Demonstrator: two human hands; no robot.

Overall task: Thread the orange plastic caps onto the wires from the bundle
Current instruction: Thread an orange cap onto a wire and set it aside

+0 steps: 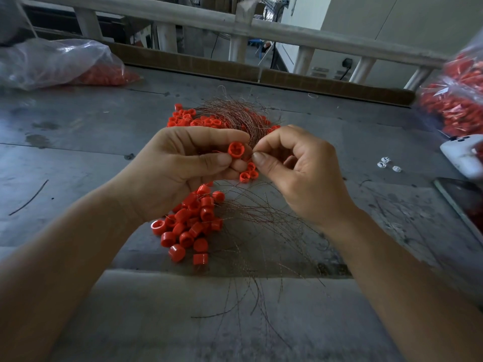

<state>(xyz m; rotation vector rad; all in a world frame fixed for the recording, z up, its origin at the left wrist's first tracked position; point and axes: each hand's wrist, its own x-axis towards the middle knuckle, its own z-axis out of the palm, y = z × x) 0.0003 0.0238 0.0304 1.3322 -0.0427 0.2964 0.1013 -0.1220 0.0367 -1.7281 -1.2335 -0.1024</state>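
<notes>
Two hands work here: the left hand (183, 163) grips one orange cap (235, 149), and the right hand (300, 173) pinches a wire strand (252, 147), though one or several cannot be told. Three more caps (247, 174) sit just below the fingers. The near pile (190, 226) has roughly two dozen caps. The far pile (188, 118) overlaps too much to count, and the wire bundle (235, 113) has too many strands to number. There are two plastic bags of caps, a left bag (52, 64) and a right bag (457, 100). Three or four small white pieces (383, 162), one white device (465, 155) and one dark phone (460, 199) lie at the right.
</notes>
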